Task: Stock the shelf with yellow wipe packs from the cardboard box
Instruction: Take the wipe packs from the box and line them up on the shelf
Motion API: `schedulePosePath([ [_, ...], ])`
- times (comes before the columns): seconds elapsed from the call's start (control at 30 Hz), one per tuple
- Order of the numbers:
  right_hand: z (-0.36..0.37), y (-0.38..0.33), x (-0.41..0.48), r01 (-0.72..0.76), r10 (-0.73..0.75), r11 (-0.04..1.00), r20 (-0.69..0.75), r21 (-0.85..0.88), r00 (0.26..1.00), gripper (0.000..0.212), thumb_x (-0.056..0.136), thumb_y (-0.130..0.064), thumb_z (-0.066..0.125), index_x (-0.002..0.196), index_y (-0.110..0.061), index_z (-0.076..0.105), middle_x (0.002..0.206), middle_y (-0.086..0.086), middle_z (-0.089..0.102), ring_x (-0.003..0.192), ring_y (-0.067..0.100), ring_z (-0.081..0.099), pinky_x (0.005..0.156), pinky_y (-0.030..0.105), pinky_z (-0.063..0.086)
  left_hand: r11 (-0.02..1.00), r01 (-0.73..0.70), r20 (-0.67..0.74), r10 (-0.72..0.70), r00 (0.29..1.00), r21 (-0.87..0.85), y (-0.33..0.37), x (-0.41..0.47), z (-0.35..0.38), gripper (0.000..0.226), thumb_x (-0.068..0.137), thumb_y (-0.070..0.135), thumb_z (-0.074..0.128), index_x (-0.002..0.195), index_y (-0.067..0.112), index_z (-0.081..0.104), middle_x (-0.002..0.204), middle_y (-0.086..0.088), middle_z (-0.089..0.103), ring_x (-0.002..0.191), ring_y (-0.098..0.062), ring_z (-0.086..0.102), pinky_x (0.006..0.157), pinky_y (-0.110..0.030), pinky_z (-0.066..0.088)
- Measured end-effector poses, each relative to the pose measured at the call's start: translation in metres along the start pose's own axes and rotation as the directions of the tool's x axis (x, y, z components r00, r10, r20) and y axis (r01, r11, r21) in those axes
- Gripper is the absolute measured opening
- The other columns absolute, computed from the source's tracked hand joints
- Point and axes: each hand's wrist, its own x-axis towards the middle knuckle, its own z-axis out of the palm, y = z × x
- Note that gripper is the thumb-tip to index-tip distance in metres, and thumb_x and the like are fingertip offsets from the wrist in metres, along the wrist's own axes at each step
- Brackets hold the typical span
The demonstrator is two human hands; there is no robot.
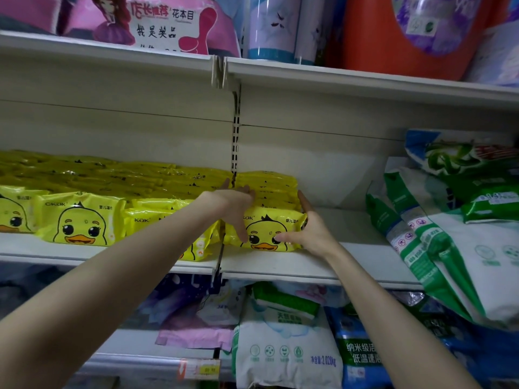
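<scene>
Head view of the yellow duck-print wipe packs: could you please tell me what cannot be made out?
Head view:
- Front yellow duck-print wipe pack: its lettering partly covered by the left hand and right hand.
- Yellow packs stacked behind it: number hidden by that front pack.
- Leftmost yellow pack: cut off by the left edge.
- Cardboard box: outside the frame.

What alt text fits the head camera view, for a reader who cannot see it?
Two bare hands flank the rightmost stack of yellow wipe packs on a white shelf, left hand at its left side, right hand at its right. More yellow packs lie further left; green-and-white bags lean at right.
</scene>
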Motion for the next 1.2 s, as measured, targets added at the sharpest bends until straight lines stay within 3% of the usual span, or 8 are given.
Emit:
schedulePosePath([
  [0.07, 0.001, 0.002, 0.002, -0.01, 0.01, 1.0, -0.016, -0.013, 1.0, 0.106, 0.059, 0.002, 0.085, 0.138, -0.035, 0.024, 0.107, -0.018, 0.061, 0.091, -0.006, 0.064, 0.075, 0.012, 0.05, 1.0, 0.002, -0.005, -0.002, 1.0, 0.015, -0.002, 0.003, 0.001, 0.12, 0.067, 0.056, 0.075, 0.151, 0.01, 0.002, 0.158, -0.012, 0.001, 0.146, -0.025, 0.002, 0.116, -0.051, -0.009],
  [0.23, 0.002, 0.004, 0.004, -0.021, 0.02, 0.999, -0.035, -0.024, 0.999, 0.106, 0.056, -0.005, 0.089, 0.143, -0.023, 0.031, 0.11, -0.006, 0.068, 0.087, 0.008, 0.068, 0.077, 0.027, 0.056, 1.0, 0.002, -0.015, -0.002, 1.0, 0.014, -0.004, 0.008, 0.004, 0.121, 0.066, 0.056, 0.074, 0.15, 0.01, 0.001, 0.158, -0.013, 0.001, 0.146, -0.026, 0.001, 0.115, -0.052, -0.01],
  [0.53, 0.004, 0.001, -0.002, -0.046, 0.047, 0.999, -0.03, 0.021, 0.998, 0.104, 0.052, -0.008, 0.091, 0.137, -0.023, 0.033, 0.12, -0.002, 0.063, 0.106, 0.018, 0.065, 0.088, 0.041, 0.055, 1.0, 0.019, -0.039, -0.02, 0.999, -0.024, -0.001, -0.002, 0.0, 0.122, 0.064, 0.056, 0.077, 0.151, 0.011, 0.004, 0.159, -0.01, 0.002, 0.146, -0.023, 0.001, 0.116, -0.052, -0.006],
  [0.63, 0.002, -0.009, -0.01, -0.111, 0.112, 0.993, -0.038, 0.028, 0.993, 0.13, 0.048, -0.031, 0.093, 0.149, -0.028, 0.012, 0.138, -0.014, 0.042, 0.123, 0.009, 0.048, 0.104, 0.034, 0.041, 0.995, 0.017, -0.057, -0.023, 0.998, -0.098, -0.003, -0.01, -0.001, 0.125, 0.061, 0.06, 0.077, 0.151, 0.013, 0.003, 0.159, -0.007, 0.0, 0.147, -0.021, 0.0, 0.117, -0.05, -0.006],
  [0.73, -0.002, -0.022, -0.017, -0.123, 0.121, 0.992, -0.072, -0.034, 0.99, 0.125, 0.061, -0.031, 0.086, 0.152, -0.023, 0.001, 0.149, -0.012, 0.025, 0.136, 0.008, 0.025, 0.106, 0.026, 0.027, 0.973, -0.007, -0.119, -0.021, 0.993, -0.232, -0.011, -0.022, -0.005, 0.123, 0.06, 0.062, 0.075, 0.151, 0.015, 0.006, 0.159, -0.003, 0.006, 0.146, -0.02, 0.008, 0.118, -0.047, 0.001],
  [0.87, -0.002, -0.043, -0.019, -0.075, 0.067, 0.994, -0.103, -0.08, 0.992, 0.104, 0.069, -0.033, 0.081, 0.15, -0.021, 0.016, 0.156, -0.002, 0.02, 0.141, 0.017, 0.021, 0.104, 0.025, 0.025, 0.91, -0.036, -0.221, -0.062, 0.973, -0.412, -0.032, -0.045, -0.013, 0.116, 0.061, 0.055, 0.078, 0.15, 0.016, 0.015, 0.156, -0.002, 0.021, 0.142, -0.022, 0.024, 0.115, -0.036, 0.023],
  [1.07, 0.032, -0.081, -0.003, 0.055, -0.075, 0.959, -0.06, -0.276, 0.995, 0.101, 0.063, -0.06, 0.073, 0.147, -0.029, 0.026, 0.157, -0.007, 0.015, 0.145, 0.015, 0.012, 0.117, 0.048, 0.02, 0.882, -0.009, -0.248, -0.122, 0.961, -0.472, -0.084, -0.084, -0.003, 0.112, 0.06, 0.051, 0.081, 0.149, 0.017, 0.023, 0.154, 0.0, 0.028, 0.14, -0.019, 0.029, 0.113, -0.031, 0.025],
  [1.2, 0.069, -0.103, 0.004, 0.074, -0.074, 0.951, 0.01, -0.301, 0.997, 0.094, 0.066, -0.057, 0.074, 0.146, -0.028, 0.032, 0.157, -0.005, 0.018, 0.144, 0.016, 0.013, 0.116, 0.044, 0.019, 0.899, 0.038, -0.196, -0.136, 0.971, -0.436, -0.112, -0.106, 0.015, 0.114, 0.058, 0.053, 0.081, 0.149, 0.018, 0.021, 0.154, -0.001, 0.026, 0.139, -0.022, 0.029, 0.112, -0.034, 0.028],
])
